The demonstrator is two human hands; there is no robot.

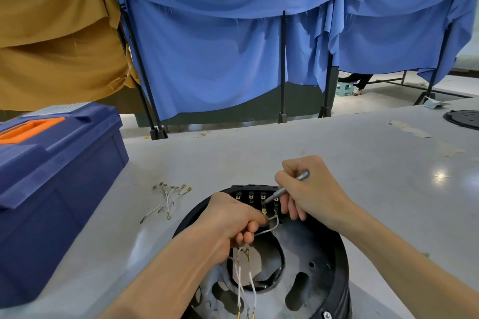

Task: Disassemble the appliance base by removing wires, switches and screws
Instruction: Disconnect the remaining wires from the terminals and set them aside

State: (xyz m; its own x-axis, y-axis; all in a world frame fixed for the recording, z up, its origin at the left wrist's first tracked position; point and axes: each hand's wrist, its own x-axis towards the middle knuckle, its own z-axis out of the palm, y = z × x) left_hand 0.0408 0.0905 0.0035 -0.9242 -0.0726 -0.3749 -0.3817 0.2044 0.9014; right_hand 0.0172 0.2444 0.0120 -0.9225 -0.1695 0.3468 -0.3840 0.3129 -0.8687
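The left hand [230, 220] has a tight grip on a bundle of white wires [241, 280], its fingers curled fully round them. Three strands hang from the fist and end in brass terminals at the bottom edge of the view, while one more grey wire [272, 226] loops up from the fingers to the terminal row [256, 198]. The right hand [313, 189] pinches a slim silver screwdriver [291, 185] like a pen, its fingers closed round the ridged metal shaft. The tip points down into the row, where four brass-tabbed posts show in a black plastic housing. The row sits on the far edge of the appliance base [318, 248], a round black shell with a dusty, dull plate pierced by oval cut-outs and small holes. The base lies on the grey table [259, 150] directly under both hands, with one silver screw [327, 314] on its near rim. On the table to the left lies a loose tangle of short white wires with brass ring ends [168, 198]; they overlap too much to count. Further left stands one blue plastic toolbox [57, 184] with an orange handle [31, 127]. One more black round disc [464, 118] rests at the table's far right. Blue cloth [207, 46] and mustard cloth [51, 33] hang over black frames behind.
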